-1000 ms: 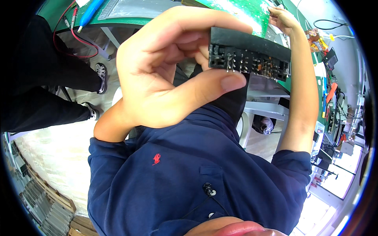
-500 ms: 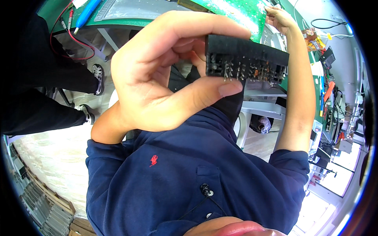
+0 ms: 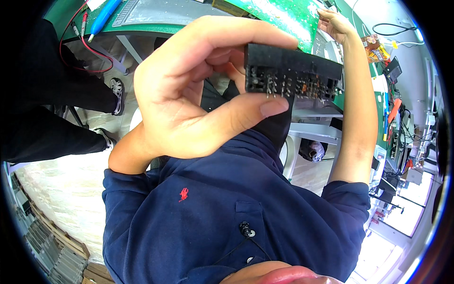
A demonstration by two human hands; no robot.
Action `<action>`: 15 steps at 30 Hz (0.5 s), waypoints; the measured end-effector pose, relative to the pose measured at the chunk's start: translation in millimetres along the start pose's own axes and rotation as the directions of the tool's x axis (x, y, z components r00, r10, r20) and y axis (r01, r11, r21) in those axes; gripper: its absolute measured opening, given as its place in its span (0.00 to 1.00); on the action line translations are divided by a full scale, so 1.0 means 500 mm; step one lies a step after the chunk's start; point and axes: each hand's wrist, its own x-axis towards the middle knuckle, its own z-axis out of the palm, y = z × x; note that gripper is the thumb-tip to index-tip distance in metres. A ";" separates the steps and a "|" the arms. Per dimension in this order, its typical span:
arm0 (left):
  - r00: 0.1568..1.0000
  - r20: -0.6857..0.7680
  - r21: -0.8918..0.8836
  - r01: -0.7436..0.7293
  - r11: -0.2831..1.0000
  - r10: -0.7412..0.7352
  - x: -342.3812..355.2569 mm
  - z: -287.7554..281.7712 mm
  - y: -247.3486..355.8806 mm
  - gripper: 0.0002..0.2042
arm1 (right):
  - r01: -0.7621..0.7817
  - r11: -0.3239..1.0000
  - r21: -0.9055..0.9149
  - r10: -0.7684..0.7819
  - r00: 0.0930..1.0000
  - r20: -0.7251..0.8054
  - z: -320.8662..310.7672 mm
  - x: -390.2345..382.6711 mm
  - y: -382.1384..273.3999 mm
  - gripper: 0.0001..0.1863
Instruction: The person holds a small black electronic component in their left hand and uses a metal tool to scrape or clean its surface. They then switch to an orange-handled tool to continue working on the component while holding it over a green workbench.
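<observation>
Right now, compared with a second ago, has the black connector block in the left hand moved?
Yes: the black connector block sits slightly lower in the view, judged against the blue pen-shaped tool.

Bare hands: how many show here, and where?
2. The left hand, upper centre, pinches a black, rectangular, pin-studded plastic block; the right hand, upper right, is at the edge of the shiny green circuit board. Others may be hidden or out of view.

Left hand point(image 3: 184, 102) raised, pinching, right hand point(image 3: 336, 26) stretched forward
</observation>
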 end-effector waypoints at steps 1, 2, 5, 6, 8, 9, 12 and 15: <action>1.000 0.000 -0.003 -0.001 1.000 0.001 0.001 0.000 0.000 0.26 | -0.005 1.000 0.003 0.005 1.000 0.007 -0.007 0.004 0.003 0.08; 1.000 -0.005 -0.008 0.003 1.000 -0.003 0.001 0.001 0.000 0.26 | -0.010 1.000 0.007 0.010 1.000 0.014 -0.015 0.008 0.006 0.08; 0.999 -0.032 -0.030 0.042 0.999 -0.043 0.001 0.003 0.003 0.26 | -0.010 1.000 -0.005 0.010 1.000 0.013 -0.007 0.008 0.004 0.09; 0.997 -0.039 -0.046 0.064 0.997 -0.066 0.002 0.003 0.004 0.26 | -0.005 1.000 -0.012 0.005 1.000 0.006 -0.002 0.004 0.002 0.09; 0.991 -0.050 -0.090 0.117 0.989 -0.122 0.004 0.004 0.008 0.27 | 0.000 1.000 -0.027 0.000 1.000 -0.003 0.004 -0.002 -0.003 0.09; 0.988 -0.057 -0.107 0.136 0.985 -0.142 0.005 0.004 0.009 0.28 | 0.002 0.999 -0.034 -0.002 1.000 -0.005 0.007 -0.005 -0.004 0.09; 0.986 -0.077 -0.121 0.136 0.983 -0.146 0.006 0.007 0.009 0.29 | 0.019 0.999 -0.026 -0.019 0.999 -0.026 0.014 -0.009 -0.005 0.09; 0.988 -0.079 -0.115 0.125 0.986 -0.134 0.005 0.007 0.008 0.29 | 0.016 0.999 -0.036 -0.016 1.000 -0.004 0.009 -0.009 -0.005 0.08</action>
